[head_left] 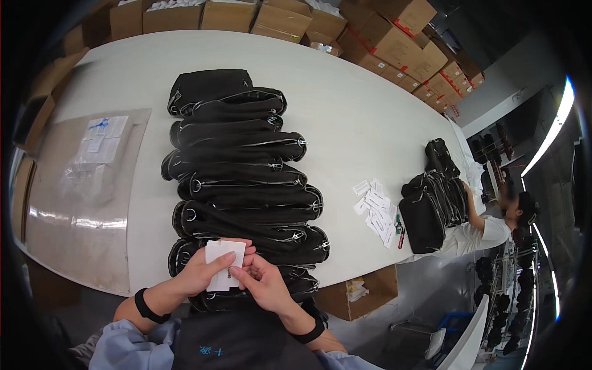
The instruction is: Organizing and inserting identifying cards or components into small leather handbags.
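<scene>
A small stack of white cards (216, 251) is gripped in my left hand (198, 271), its thumb pressed across the front. My right hand (265, 283) pinches the right side of the same cards with thumb and fingers. Dark print shows on the front card, partly covered by my right thumb. Both hands are over the near end of a long row of black zippered bags (246, 191), which lie overlapping one another and run away from me across the white table (351, 123). Silver zippers and metal rings show along their edges.
Loose white printed cards (377, 206) lie right of the row, beside a red-and-black pen-like item (401, 237). Farther right, a person (493, 231) reaches to more black bags (425, 222). A clear plastic sheet (92, 203) covers the left. Cardboard boxes (280, 21) line the far edge.
</scene>
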Action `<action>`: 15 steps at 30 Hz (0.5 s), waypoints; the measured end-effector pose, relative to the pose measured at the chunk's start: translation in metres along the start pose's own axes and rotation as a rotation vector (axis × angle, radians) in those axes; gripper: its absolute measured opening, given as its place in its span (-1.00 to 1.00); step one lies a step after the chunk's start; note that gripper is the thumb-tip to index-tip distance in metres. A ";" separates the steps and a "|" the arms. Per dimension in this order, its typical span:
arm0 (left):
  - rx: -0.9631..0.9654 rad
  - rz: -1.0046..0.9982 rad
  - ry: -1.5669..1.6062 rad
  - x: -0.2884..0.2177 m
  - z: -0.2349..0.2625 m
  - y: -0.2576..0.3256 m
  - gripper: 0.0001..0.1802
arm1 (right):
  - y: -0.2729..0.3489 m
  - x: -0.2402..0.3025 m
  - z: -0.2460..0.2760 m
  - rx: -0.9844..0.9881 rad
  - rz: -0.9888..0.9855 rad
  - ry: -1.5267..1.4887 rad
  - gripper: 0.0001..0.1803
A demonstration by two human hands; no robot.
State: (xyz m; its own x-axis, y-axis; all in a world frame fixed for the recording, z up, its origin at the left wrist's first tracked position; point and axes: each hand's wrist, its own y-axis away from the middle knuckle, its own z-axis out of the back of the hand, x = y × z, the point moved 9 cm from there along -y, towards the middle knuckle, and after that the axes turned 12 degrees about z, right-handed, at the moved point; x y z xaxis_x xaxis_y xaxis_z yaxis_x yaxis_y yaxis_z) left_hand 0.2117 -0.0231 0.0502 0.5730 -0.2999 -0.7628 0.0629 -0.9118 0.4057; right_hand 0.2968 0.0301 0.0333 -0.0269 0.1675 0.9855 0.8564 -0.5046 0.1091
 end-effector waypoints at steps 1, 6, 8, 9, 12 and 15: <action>-0.006 0.030 0.026 0.002 0.001 0.001 -0.56 | 0.001 -0.001 -0.002 -0.004 -0.009 -0.009 -0.83; -0.032 -0.050 0.070 -0.019 0.012 -0.005 -0.64 | 0.004 0.005 0.048 -0.220 0.088 0.207 -0.88; -0.050 0.027 -0.158 -0.040 0.017 -0.002 -0.66 | 0.003 0.012 0.082 -0.311 0.096 0.064 -0.89; -0.070 0.037 -0.335 -0.049 0.014 -0.007 -0.65 | 0.004 0.013 0.096 -0.325 0.106 0.056 -0.89; -0.123 -0.028 -0.570 -0.050 0.006 -0.030 -0.64 | 0.007 0.016 0.095 -0.247 0.089 -0.013 -0.85; 0.092 0.013 -0.495 -0.019 -0.011 -0.051 -0.59 | 0.001 0.010 0.063 -0.030 0.001 -0.075 -0.81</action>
State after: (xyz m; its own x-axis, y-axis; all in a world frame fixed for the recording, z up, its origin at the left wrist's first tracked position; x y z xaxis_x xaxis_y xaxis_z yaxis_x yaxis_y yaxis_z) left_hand 0.2064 0.0322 0.0495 0.1152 -0.3882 -0.9143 -0.0268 -0.9213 0.3878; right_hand 0.3299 0.0841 0.0351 0.0137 0.2293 0.9733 0.8408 -0.5295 0.1129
